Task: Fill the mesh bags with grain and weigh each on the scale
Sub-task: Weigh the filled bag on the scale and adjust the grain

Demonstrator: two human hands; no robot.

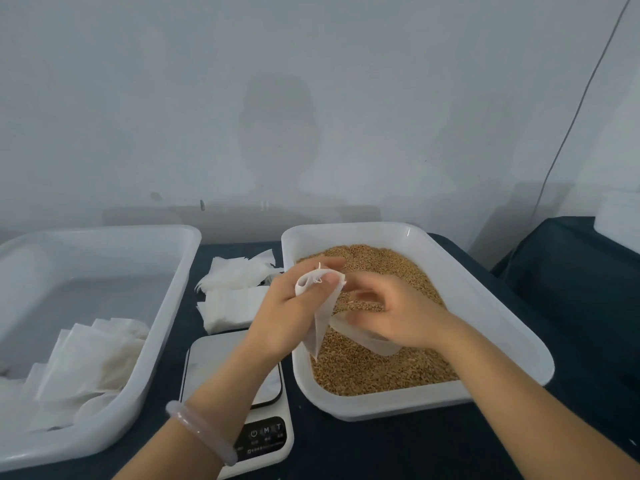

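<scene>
My left hand (291,306) pinches a small white mesh bag (320,323) by its open mouth, and the bag hangs over the left side of the grain tray (491,327). Brown grain (377,372) fills that white tray. My right hand (398,315) hovers over the grain just right of the bag, blurred, fingers loosely curled toward the bag's mouth. A translucent scoop (363,337) lies in the grain under it; the hand does not clearly grip it. The white digital scale (214,358) stands in front, partly under my left forearm, its plate bare.
A pile of flat empty bags (235,292) lies between the two trays. The large white tray (173,306) on the left holds several white bags (93,362). A dark cloth covers the table, and a wall stands close behind.
</scene>
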